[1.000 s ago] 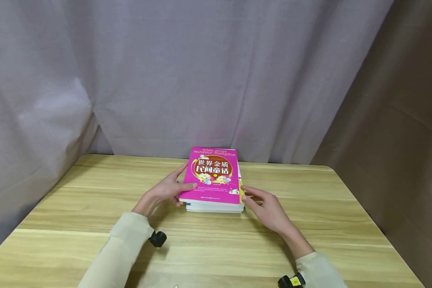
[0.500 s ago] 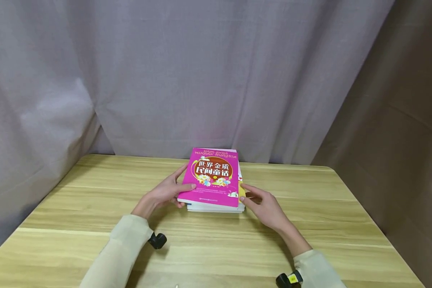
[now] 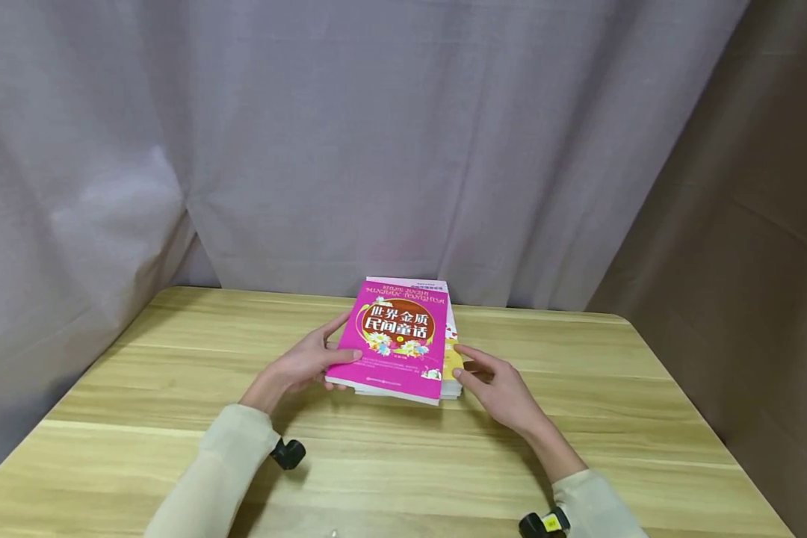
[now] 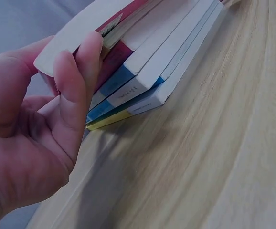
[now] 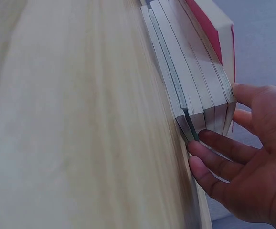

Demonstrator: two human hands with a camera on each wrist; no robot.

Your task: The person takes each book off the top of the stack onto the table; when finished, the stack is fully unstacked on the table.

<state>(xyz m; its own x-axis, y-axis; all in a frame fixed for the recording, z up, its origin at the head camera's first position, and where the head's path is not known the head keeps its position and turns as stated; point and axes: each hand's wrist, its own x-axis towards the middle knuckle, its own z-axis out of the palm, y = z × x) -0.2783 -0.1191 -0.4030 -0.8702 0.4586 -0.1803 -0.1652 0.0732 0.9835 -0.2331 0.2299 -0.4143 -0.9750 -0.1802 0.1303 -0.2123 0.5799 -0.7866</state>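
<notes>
A pink book (image 3: 403, 377) with a flower design lies tilted and turned over the top of a stack of books (image 4: 171, 55). My left hand (image 3: 304, 364) grips its left edge, thumb on the cover and fingers underneath. In the left wrist view, that book's near end is lifted off the stack. Just below it, the top of the stack is a white and yellow book (image 3: 453, 357), mostly covered. My right hand (image 3: 501, 392) touches the right side of the stack with loosely bent fingers; the right wrist view shows fingertips against the book edges.
A wooden table (image 3: 403, 463) holds the stack near its far edge. Grey curtains (image 3: 323, 149) hang behind and to the left, with a darker stretch on the right. Each sleeve carries a small black wrist camera (image 3: 288, 453).
The pink book has slid toward me and to the left and turned slightly, uncovering more of the white and yellow book. My left hand moved with it; my right hand stays at the stack.
</notes>
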